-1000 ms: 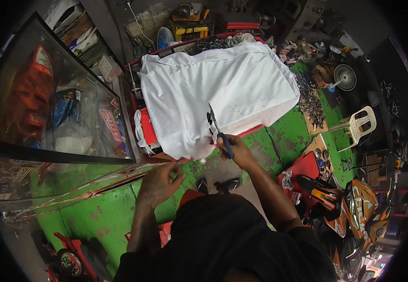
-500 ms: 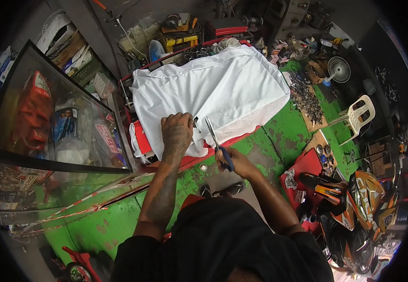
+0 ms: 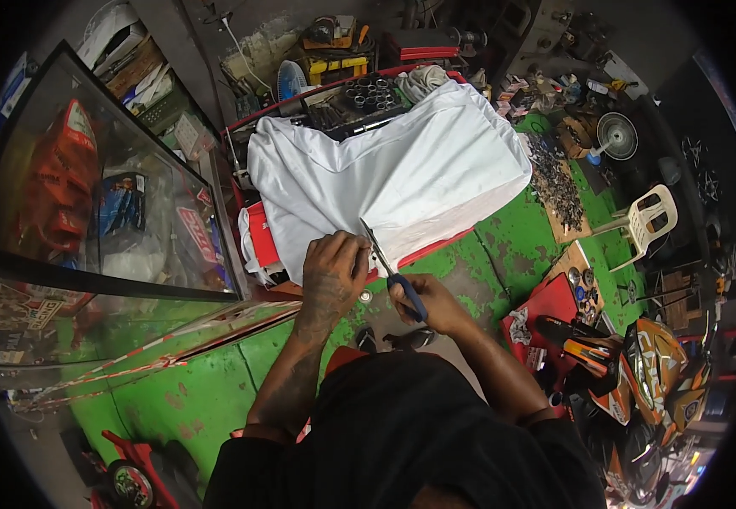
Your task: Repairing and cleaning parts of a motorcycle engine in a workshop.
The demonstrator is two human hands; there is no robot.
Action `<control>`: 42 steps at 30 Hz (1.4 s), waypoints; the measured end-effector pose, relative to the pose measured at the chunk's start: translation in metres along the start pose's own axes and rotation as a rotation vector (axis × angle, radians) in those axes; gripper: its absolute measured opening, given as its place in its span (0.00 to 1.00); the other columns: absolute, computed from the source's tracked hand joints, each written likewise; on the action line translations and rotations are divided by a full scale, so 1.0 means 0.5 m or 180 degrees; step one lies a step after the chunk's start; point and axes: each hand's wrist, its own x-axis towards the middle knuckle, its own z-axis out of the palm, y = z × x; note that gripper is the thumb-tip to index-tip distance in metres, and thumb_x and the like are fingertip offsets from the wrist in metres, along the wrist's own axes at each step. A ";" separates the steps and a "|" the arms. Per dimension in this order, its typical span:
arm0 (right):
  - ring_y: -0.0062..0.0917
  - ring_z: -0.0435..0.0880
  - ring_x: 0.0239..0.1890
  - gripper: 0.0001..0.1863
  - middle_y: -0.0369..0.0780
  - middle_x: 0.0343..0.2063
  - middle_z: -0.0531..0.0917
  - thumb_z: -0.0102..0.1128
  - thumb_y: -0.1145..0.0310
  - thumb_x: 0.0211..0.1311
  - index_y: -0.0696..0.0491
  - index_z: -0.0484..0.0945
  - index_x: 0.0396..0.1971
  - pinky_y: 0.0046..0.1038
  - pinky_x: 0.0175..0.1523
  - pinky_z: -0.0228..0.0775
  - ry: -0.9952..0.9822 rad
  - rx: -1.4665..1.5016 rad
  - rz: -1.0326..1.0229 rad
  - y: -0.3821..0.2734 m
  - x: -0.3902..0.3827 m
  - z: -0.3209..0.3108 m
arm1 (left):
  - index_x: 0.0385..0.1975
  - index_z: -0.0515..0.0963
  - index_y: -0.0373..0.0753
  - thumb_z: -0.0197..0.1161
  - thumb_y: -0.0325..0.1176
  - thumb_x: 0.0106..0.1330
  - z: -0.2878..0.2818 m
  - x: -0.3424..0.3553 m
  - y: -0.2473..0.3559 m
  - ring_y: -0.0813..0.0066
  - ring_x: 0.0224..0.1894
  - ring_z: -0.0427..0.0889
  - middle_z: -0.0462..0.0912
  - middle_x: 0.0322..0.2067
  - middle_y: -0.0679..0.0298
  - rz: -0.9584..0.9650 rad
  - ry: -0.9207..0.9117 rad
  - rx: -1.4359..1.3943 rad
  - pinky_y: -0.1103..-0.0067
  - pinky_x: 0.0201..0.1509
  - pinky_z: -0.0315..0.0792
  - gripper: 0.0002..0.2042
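Note:
A large white cloth [image 3: 453, 161] lies draped over a red tool cart [image 3: 436, 244]. My left hand [image 3: 336, 263] is closed on the cloth's near edge and pulls it into taut folds. In my right hand [image 3: 423, 304] is a pair of scissors [image 3: 402, 284] with dark blue handles. Their blades point away from me and lie at the cloth's near edge, just right of my left hand. Whether the blades are fully closed is hard to make out.
Sockets and tools [image 3: 372, 92] show along the cart's far side. A glass display case [image 3: 122, 195] stands at left. At right are a white plastic chair [image 3: 646, 216], a fan [image 3: 616, 136], small parts on cardboard [image 3: 559, 182] and a motorcycle [image 3: 648, 365].
My left hand has drawn the cloth toward me, uncovering sockets and tools at the cart's far side. The scissors have shifted slightly nearer me, and their blades appear closer together.

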 end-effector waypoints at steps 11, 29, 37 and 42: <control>0.16 0.71 0.20 0.28 0.32 0.18 0.72 0.61 0.38 0.62 0.53 0.73 0.28 0.20 0.25 0.61 -0.0012 -0.0032 0.0324 0.004 -0.025 -0.014 | 0.39 0.78 0.38 0.63 0.26 0.59 0.020 -0.076 0.028 0.65 0.39 0.78 0.77 0.35 0.64 0.0374 -0.0436 -0.0275 0.70 0.47 0.68 0.08; 0.16 0.71 0.20 0.27 0.32 0.18 0.73 0.60 0.41 0.64 0.53 0.74 0.25 0.21 0.26 0.61 0.0249 -0.0227 0.0492 0.005 -0.005 -0.017 | 0.36 0.79 0.36 0.65 0.22 0.52 0.017 -0.150 0.043 0.61 0.41 0.80 0.79 0.37 0.61 0.0632 -0.0787 -0.1009 0.68 0.47 0.73 0.11; 0.16 0.70 0.17 0.26 0.32 0.19 0.74 0.62 0.43 0.64 0.53 0.75 0.24 0.21 0.26 0.62 0.0045 0.0013 0.0342 0.046 0.015 -0.033 | 0.37 0.77 0.35 0.71 0.29 0.54 -0.043 -0.107 -0.011 0.57 0.40 0.79 0.79 0.36 0.58 -0.0126 0.0022 -0.0499 0.66 0.48 0.72 0.13; 0.18 0.73 0.21 0.27 0.32 0.21 0.74 0.60 0.41 0.64 0.54 0.75 0.27 0.21 0.29 0.65 0.0118 0.0062 0.0169 0.063 0.026 -0.031 | 0.42 0.77 0.37 0.68 0.38 0.61 -0.049 -0.009 -0.070 0.56 0.51 0.73 0.75 0.47 0.56 -0.0584 0.0317 0.1355 0.62 0.51 0.67 0.15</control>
